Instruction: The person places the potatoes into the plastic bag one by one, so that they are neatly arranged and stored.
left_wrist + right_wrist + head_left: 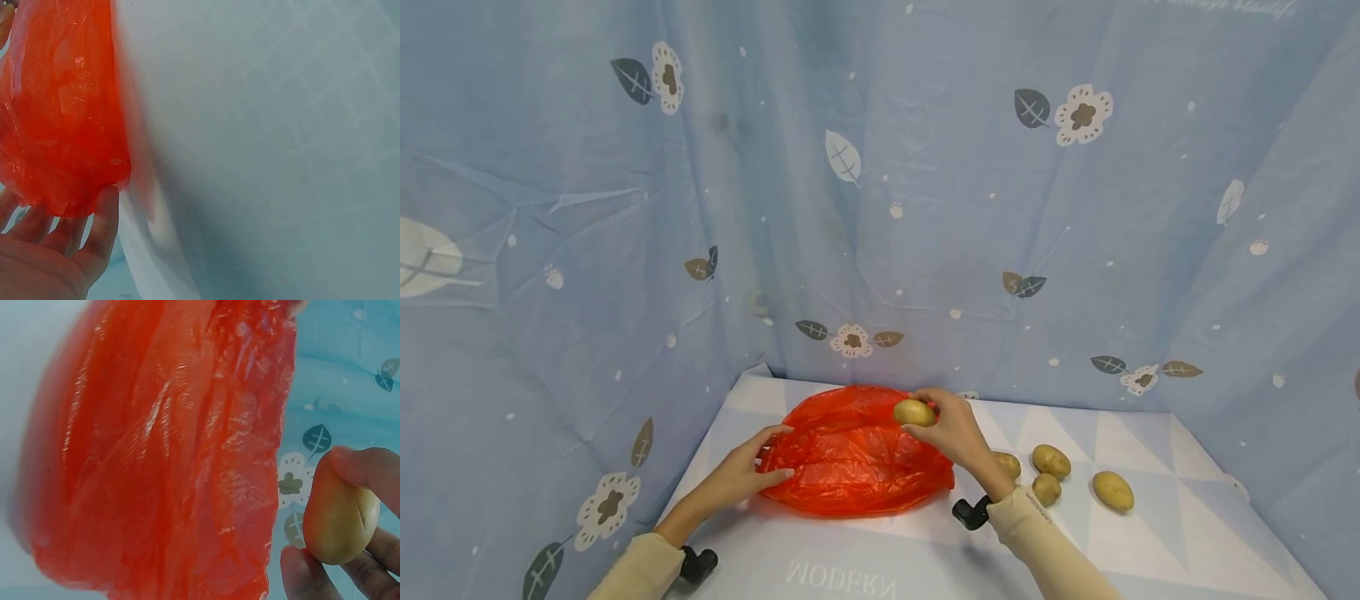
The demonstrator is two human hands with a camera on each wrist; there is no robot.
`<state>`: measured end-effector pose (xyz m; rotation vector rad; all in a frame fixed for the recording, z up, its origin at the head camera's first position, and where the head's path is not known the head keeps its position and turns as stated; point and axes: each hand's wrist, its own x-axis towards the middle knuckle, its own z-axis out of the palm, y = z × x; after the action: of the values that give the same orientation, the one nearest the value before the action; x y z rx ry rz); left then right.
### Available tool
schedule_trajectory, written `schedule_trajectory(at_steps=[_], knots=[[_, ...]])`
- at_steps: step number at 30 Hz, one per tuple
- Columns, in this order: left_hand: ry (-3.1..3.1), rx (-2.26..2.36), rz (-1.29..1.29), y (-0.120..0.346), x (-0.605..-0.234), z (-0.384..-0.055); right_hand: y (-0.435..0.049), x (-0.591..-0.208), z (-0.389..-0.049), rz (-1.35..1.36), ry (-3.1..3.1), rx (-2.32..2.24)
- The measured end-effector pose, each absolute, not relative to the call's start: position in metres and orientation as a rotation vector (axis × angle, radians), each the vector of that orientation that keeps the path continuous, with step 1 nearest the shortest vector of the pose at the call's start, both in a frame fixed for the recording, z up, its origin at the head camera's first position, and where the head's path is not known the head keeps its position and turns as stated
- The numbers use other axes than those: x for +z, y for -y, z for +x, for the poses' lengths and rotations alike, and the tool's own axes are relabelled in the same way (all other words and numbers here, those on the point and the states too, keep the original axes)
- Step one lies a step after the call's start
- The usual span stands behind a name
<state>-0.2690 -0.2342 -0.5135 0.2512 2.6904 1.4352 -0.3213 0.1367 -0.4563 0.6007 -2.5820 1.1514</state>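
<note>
A red plastic bag [857,479] lies on the table with its mouth spread open and facing up. My left hand [745,471] rests against its left end, thumb and fingers spread apart; in the left wrist view the fingertips [107,203] touch the red film. Above the right part of the bag, my right hand [951,425] pinches a potato [913,412] between thumb and fingers. The right wrist view shows this potato [340,515] as smooth and yellow-brown, just beside the bag's rim [275,487]. Folds of film hide the bag's bottom.
Several loose potatoes [1051,461] lie on the table [1180,533] to the right of the bag, one partly hidden by my right forearm. Blue patterned curtains [925,208] hang behind and along the sides. Black wrist devices [972,512] sit under both forearms.
</note>
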Motion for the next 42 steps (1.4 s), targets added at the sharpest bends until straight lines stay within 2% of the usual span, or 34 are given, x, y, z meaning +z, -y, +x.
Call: schedule_trajectory(at_steps=[42], knots=[[-2.682,1.445,0.291,0.226,-0.507,-0.265,-0.066,-0.468,-0.350,0.707,2.672,1.239]])
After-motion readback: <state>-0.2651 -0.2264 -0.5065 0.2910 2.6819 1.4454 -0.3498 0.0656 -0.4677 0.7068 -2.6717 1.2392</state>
